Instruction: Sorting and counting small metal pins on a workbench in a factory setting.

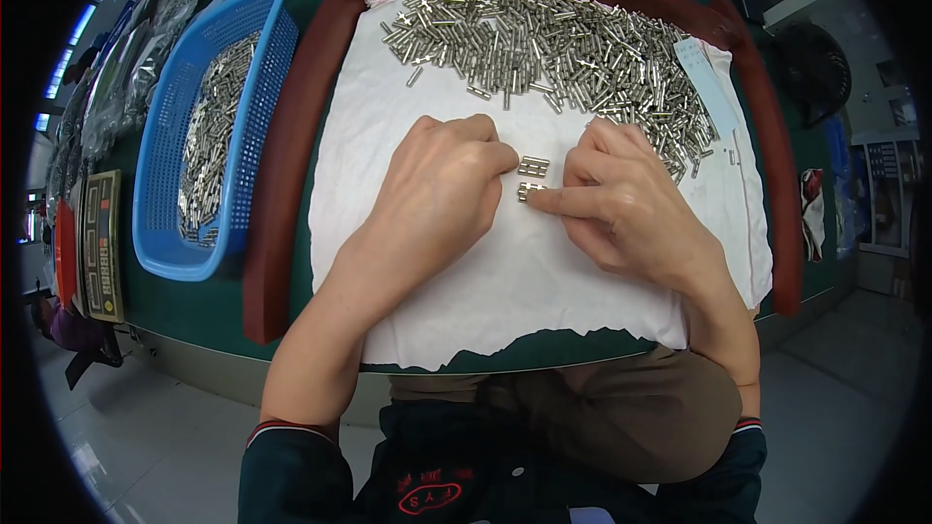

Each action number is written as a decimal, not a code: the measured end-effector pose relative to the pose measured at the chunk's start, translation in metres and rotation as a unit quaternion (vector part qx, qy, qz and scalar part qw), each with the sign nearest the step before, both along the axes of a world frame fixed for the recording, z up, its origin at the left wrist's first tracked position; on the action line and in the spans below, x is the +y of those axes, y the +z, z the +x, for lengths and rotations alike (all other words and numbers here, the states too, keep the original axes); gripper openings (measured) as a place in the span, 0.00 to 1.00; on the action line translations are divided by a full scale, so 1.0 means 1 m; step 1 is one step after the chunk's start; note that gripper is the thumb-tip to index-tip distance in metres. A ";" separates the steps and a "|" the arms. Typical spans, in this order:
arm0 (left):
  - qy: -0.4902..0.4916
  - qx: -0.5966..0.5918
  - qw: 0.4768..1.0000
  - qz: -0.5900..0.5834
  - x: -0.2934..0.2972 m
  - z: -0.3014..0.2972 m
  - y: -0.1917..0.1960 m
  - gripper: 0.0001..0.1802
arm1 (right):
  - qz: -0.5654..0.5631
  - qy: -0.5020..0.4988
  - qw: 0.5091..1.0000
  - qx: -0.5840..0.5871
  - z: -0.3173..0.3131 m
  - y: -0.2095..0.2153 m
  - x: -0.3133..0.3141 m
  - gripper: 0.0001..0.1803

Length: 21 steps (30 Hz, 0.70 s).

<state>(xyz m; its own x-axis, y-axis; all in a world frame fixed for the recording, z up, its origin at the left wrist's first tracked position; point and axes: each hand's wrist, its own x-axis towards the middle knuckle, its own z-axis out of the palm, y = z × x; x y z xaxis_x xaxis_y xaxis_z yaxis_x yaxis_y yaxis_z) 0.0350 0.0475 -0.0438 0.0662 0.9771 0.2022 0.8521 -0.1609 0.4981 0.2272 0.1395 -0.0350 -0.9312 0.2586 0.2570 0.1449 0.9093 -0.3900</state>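
Observation:
Two small groups of short silvery metal pins lie between my hands on the white cloth (456, 315): an upper row of pins (533, 166) and a lower row of pins (525, 190). My left hand (437, 175) is closed, its fingertips beside the left end of the upper row; whatever they pinch is hidden. Over the lower row, my right hand (626, 199) rests an index fingertip at the pins' right side. Its other fingers curl inward, and I cannot see what is inside them. Beyond both hands spreads a big heap of loose metal pins (573, 44).
A reddish-brown wooden frame (270, 233) borders the cloth on the left, back and right. Outside it, at the left, stands a blue plastic basket (160, 252) holding many more pins (218, 136). A pale blue paper slip (707, 87) lies right of the heap.

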 end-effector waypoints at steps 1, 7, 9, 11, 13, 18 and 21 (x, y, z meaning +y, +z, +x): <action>-0.001 0.000 1.000 0.000 0.000 0.000 0.000 0.08 | -0.016 0.016 1.000 -0.007 0.000 0.001 0.000 0.18; -0.001 -0.007 1.000 -0.003 0.000 0.000 0.000 0.08 | -0.002 0.004 1.000 -0.013 0.000 -0.002 0.001 0.17; -0.001 -0.011 1.000 0.001 0.000 -0.001 0.000 0.08 | -0.007 -0.002 1.000 -0.002 0.000 0.000 0.002 0.16; 0.000 -0.014 1.000 0.004 0.001 -0.002 -0.001 0.09 | -0.011 -0.007 1.000 0.009 0.001 0.002 0.004 0.15; -0.008 -0.001 1.000 0.020 0.001 -0.002 -0.001 0.07 | -0.003 -0.049 0.999 -0.002 0.003 0.002 0.008 0.06; 0.004 -0.017 1.000 -0.012 0.000 0.001 0.002 0.02 | 0.009 -0.048 0.999 -0.008 0.001 0.001 0.009 0.08; 0.007 -0.022 1.000 0.005 0.001 0.002 -0.004 0.02 | 0.045 -0.057 0.997 0.020 -0.001 -0.006 0.007 0.06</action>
<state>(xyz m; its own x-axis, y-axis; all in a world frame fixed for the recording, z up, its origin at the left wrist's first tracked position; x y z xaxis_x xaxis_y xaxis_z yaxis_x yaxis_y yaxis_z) 0.0371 0.0488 -0.0476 0.0432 0.9760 0.2135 0.8315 -0.1536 0.5339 0.2257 0.1469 -0.0408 -0.8855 0.3358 0.3212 0.2346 0.9197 -0.3147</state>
